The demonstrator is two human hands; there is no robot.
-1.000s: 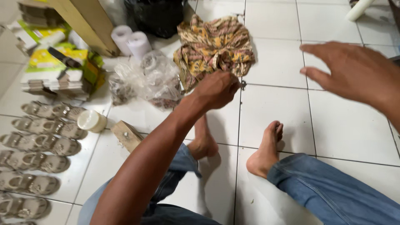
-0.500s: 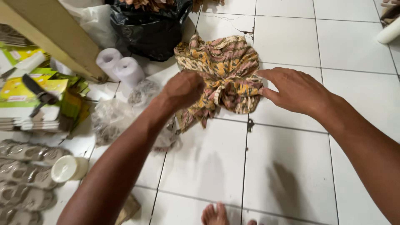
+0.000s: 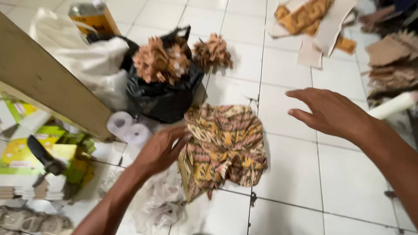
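A crumpled bundle of yellow, brown and pink patterned cloth (image 3: 226, 148) lies on the white tiled floor. My left hand (image 3: 159, 150) rests against its left edge, fingers touching the fabric and partly curled; whether it grips the cloth is unclear. My right hand (image 3: 331, 111) hovers flat above the tiles to the right of the bundle, fingers spread and holding nothing.
A black plastic bag (image 3: 161, 93) stuffed with tan scraps stands behind the cloth, with two white rolls (image 3: 128, 128) beside it. A wooden board (image 3: 48, 82) leans at the left over green and yellow boxes (image 3: 26, 156). Clear plastic bags (image 3: 161, 204) lie near my left arm. Cut cardboard pieces (image 3: 392, 61) are piled at far right.
The view has tilted forward and the feet are out of frame. My right hand lifted off the cloth and moved right. My left hand shifted to the bundle's left edge.
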